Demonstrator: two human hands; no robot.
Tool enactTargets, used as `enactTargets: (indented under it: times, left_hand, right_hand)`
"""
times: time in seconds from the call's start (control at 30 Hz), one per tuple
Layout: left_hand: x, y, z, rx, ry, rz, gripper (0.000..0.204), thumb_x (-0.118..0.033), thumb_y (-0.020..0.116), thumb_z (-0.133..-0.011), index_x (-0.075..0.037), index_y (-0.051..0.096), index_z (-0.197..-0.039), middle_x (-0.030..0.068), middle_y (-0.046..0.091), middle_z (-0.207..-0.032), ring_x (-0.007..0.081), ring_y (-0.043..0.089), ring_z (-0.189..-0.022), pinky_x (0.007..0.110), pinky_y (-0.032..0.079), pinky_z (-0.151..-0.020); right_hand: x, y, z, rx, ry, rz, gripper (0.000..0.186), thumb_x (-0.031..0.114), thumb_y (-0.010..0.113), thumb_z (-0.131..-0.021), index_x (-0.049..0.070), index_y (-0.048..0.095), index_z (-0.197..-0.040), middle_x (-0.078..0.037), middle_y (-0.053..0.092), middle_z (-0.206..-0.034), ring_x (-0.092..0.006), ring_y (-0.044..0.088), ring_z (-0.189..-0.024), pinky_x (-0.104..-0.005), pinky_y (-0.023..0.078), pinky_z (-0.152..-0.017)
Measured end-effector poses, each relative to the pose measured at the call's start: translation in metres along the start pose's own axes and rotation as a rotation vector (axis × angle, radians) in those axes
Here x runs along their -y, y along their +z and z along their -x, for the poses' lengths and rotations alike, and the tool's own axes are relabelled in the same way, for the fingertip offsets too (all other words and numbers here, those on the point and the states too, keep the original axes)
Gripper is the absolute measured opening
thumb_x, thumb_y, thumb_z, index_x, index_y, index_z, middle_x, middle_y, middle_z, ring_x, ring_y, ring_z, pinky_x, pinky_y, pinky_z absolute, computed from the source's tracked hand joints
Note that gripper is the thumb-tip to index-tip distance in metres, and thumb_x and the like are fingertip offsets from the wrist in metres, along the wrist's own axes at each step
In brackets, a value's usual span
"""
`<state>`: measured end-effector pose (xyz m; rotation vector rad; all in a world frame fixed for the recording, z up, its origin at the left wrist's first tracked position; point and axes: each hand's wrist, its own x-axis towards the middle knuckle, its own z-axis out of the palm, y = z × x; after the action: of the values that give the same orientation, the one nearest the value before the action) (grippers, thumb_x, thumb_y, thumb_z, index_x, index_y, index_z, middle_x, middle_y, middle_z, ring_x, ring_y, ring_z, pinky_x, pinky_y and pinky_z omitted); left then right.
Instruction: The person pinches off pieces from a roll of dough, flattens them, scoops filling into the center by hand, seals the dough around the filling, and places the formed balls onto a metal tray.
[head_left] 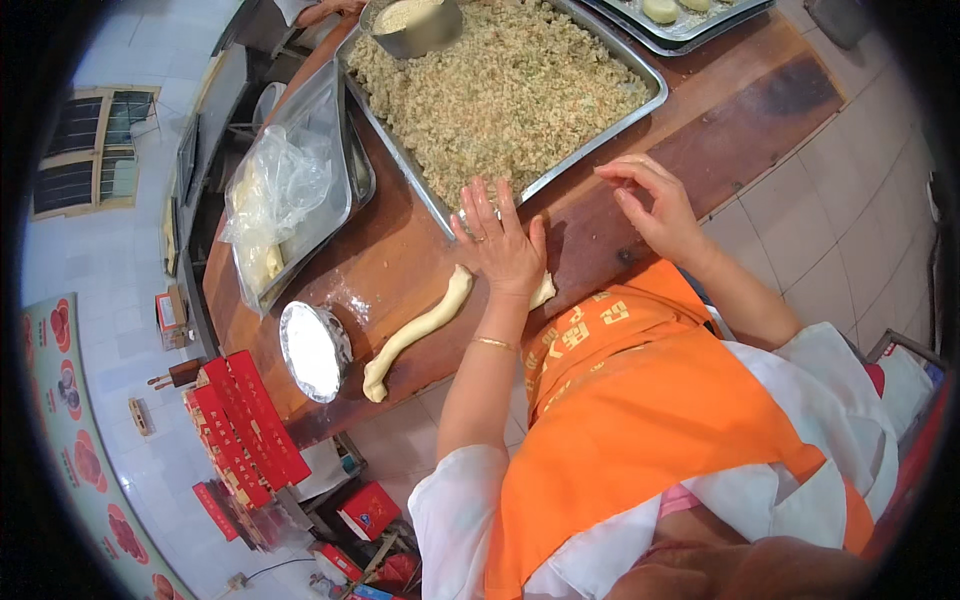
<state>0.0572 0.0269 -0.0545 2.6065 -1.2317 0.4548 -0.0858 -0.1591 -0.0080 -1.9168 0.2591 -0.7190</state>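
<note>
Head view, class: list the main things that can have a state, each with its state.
Dough: long, bent, partly hidden
Left hand: palm down, fingers extended
Right hand: raised, fingers bent
Big tray: filled with crumbly mixture
Pan: holding pale crumbs
Bowl: holding white powder
Plastic bag: crumpled

Orange apron (650,430) with yellow lettering (590,322), white sleeves (462,510), pink collar (679,499), thin gold bracelet (493,343)

You spread your bare left hand (508,250) over the near corner of a shallow silver metal tray (600,138) of crumbly, pale-brown filling (520,100), your bare right hand (660,210) loosely curled and empty. A long, pale dough rope (420,325) lay on the reddish-brown wooden table (590,225) beside a round silver bowl (341,335) of white powder.
</note>
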Motion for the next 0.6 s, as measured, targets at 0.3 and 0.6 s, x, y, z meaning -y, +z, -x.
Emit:
enactTargets:
  times: [0.3,0.6]
  left_hand:
    - [-0.027,-0.015,0.033,0.095,0.053,0.272,0.070,-0.023,0.064,-0.086,-0.009,0.037,-0.149,0.0154,0.026,-0.159,0.0359,0.018,-0.149,0.057,0.008,-0.119]
    - [0.015,-0.005,0.080,-0.036,-0.094,0.445,0.043,0.000,0.053,-0.087,0.004,0.053,-0.130,0.0208,0.057,-0.122,0.0390,0.051,-0.122,0.047,0.040,-0.107]
  right_hand:
    - [-0.003,0.006,0.011,0.091,0.019,0.041,0.023,-0.002,0.058,-0.089,0.003,0.067,-0.111,-0.011,0.066,-0.101,-0.0199,0.065,-0.085,-0.0285,0.052,-0.070]
    - [0.018,0.022,-0.025,0.198,0.007,0.051,0.019,-0.001,0.060,-0.090,0.002,0.067,-0.107,-0.012,0.068,-0.097,-0.0220,0.068,-0.084,-0.0301,0.054,-0.070]
